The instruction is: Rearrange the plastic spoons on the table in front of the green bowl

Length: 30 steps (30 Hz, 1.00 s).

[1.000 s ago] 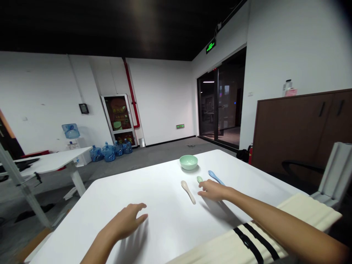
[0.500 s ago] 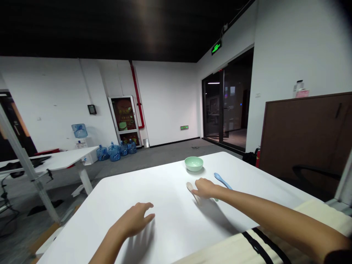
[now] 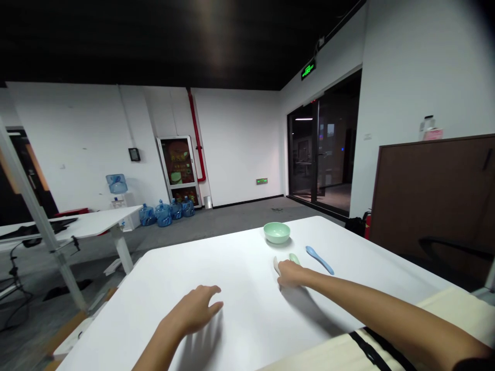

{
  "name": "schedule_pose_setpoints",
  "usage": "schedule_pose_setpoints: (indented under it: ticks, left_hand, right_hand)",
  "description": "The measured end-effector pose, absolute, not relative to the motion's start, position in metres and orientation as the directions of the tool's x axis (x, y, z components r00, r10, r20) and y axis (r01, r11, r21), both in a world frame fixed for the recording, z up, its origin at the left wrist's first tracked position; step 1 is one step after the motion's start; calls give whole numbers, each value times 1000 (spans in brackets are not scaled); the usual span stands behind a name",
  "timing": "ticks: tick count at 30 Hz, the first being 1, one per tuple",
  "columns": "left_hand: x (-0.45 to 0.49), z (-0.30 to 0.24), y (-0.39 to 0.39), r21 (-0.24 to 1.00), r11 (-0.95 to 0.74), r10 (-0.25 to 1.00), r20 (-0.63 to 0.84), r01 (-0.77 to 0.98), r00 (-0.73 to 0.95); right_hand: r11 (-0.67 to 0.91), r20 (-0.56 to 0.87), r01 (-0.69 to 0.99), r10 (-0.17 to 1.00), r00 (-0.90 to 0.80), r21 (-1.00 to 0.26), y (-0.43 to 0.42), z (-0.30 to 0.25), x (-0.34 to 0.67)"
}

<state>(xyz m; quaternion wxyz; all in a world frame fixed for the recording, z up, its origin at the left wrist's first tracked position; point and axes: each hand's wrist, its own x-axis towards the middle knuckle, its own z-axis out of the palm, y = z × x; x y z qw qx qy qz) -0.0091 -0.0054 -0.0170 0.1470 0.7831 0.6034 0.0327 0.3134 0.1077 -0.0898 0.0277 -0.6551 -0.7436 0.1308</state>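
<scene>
My right hand [image 3: 291,273] is closed around the handle of a beige spoon [image 3: 276,265], whose bowl end shows past the fingers. Just behind that hand lies a green spoon [image 3: 294,258], its handle hidden by the hand. To the right a blue spoon [image 3: 319,259] rests on the white table. A light green bowl [image 3: 277,233] stands upright beyond the spoons, near the table's far edge. My left hand [image 3: 198,309] hovers above the table at the left, fingers apart, holding nothing.
The white table [image 3: 162,278] spans the foreground. A second white table [image 3: 100,219] stands at the left, near several blue water bottles [image 3: 163,214] on the floor. At the right are a brown cabinet [image 3: 429,185] and a black chair arm [image 3: 444,242].
My right hand has moved down onto the beige spoon's handle and closed on it, uncovering the green spoon's head. The spoon appears turned slightly. My left hand is nearly still; the view has shifted a little.
</scene>
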Motion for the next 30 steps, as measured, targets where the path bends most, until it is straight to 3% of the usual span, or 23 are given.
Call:
schedule_pose_setpoints:
  ticks: [5, 12, 21, 30]
  left_hand:
    - [-9, -17, -6, 277, -233, 954, -120, 932, 274]
    - [-9, -16, -7, 276, -227, 954, -130, 934, 271]
    - [-8, -15, -9, 272, -227, 953, -136, 935, 270]
    - [-9, -16, -8, 284, -219, 955, -135, 933, 265]
  right_hand:
    - [113, -168, 975, 975, -147, -193, 102, -86, 312]
    - [154, -13, 983, 988, -156, -100, 91, -61, 305]
    - [198, 47, 980, 979, -197, -13, 89, -67, 306]
    - [192, 97, 980, 978, -186, -53, 90, -68, 306]
